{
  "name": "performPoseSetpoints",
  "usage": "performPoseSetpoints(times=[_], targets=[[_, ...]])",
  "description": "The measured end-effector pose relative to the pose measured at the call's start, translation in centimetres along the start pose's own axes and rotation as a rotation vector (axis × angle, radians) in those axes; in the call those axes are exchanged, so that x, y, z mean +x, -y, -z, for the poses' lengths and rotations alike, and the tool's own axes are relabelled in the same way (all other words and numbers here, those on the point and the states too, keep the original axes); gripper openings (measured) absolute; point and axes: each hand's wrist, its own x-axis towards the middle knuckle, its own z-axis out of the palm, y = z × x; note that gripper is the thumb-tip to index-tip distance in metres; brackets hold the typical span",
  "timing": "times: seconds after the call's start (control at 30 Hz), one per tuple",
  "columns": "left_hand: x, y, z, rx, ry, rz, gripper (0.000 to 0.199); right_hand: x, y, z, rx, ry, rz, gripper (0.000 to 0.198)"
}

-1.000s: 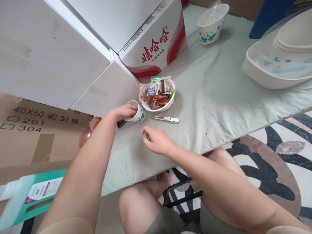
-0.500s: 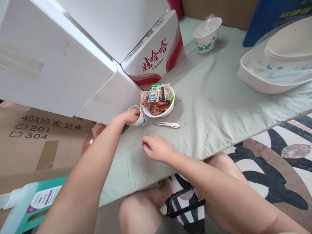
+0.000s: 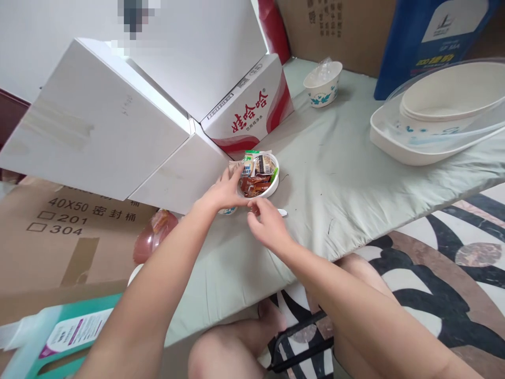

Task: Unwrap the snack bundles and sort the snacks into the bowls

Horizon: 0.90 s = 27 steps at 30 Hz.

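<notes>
A small white bowl (image 3: 275, 184) holds wrapped snack packets (image 3: 254, 186), brown ones in front and pale ones behind. My left hand (image 3: 224, 195) is at the bowl's left side, thumb and fingers spread; whether it touches the rim is unclear. In front of the bowl, my right hand (image 3: 269, 223) has its fingers curled together close to the left thumb. What they hold, if anything, is hidden. A paper cup (image 3: 228, 211) with a blue leaf print shows only partly beneath my left hand. The white handle end of a cutter knife (image 3: 283, 212) peeks out beyond my right hand.
White cartons (image 3: 158, 152) and a red-and-white box (image 3: 252, 118) stand behind the bowl. Farther back is a paper bowl (image 3: 322, 87) with plastic in it. Stacked bowls (image 3: 418, 145) stand at right before a blue container (image 3: 414, 47). A green-liquid jug (image 3: 67, 329) is at lower left.
My left hand has come out of the paper cup and moved right to the snack bowl. My right hand has moved up to the bowl's front, now covering most of the knife. The view has shifted.
</notes>
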Motion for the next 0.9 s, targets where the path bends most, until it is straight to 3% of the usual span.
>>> performPoseSetpoints(times=[0.1,0.23,0.4,0.57,0.8,0.9], targets=[[0.7,0.4,-0.2,0.002,0.108,0.027,0.135,1.5,-0.2,1.3,0.180,-0.126,-0.142,0.015],[1.9,0.3,0.2,-0.040,0.085,-0.097,0.124,2.9,-0.1,3.0,0.256,-0.211,-0.206,0.015],[4.9,-2.1,0.7,-0.076,0.077,-0.146,0.122,4.0,-0.5,4.7,0.293,-0.321,-0.261,0.021],[7.4,-3.8,1.0,-0.040,0.078,-0.184,0.125,4.6,-0.8,5.9,0.320,-0.340,-0.288,0.023],[6.7,-5.6,1.6,0.147,0.089,-0.082,0.118,4.4,-0.6,6.2,0.381,-0.362,-0.259,0.024],[7.1,-6.4,1.5,0.107,0.097,-0.137,0.123,4.1,-0.8,6.0,0.404,-0.388,-0.216,0.024]])
